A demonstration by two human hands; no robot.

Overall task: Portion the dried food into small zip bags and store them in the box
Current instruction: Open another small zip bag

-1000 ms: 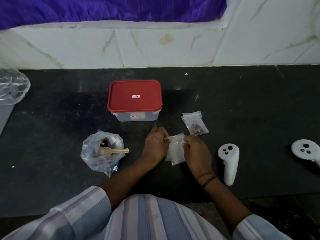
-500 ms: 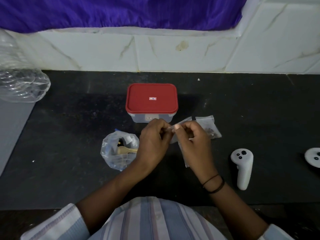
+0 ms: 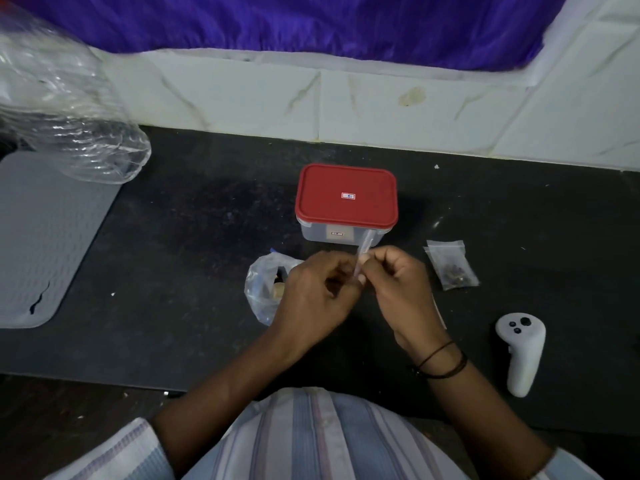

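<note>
Above the black counter, my left hand [image 3: 317, 294] and my right hand [image 3: 401, 292] together pinch the top of a small clear zip bag [image 3: 363, 249], held edge-on; most of it is hidden behind my fingers. Just beyond stands the clear box [image 3: 341, 234], its red lid [image 3: 346, 195] on. A larger clear bag of dried food [image 3: 265, 289] with a wooden scoop in it lies left of my left hand, partly hidden by it. To the right, a small zip bag with dark dried food inside [image 3: 452, 266] lies flat.
A white hand controller [image 3: 521, 349] lies on the counter [image 3: 207, 254] at the right. A grey ribbed mat [image 3: 45, 237] and crumpled clear plastic [image 3: 69, 109] are at the far left. A white tiled wall [image 3: 381, 109] runs behind the box.
Both hands lifted the small empty zip bag off the counter and brought it up in front of the box, turning it edge-on. The camera view shifted left.
</note>
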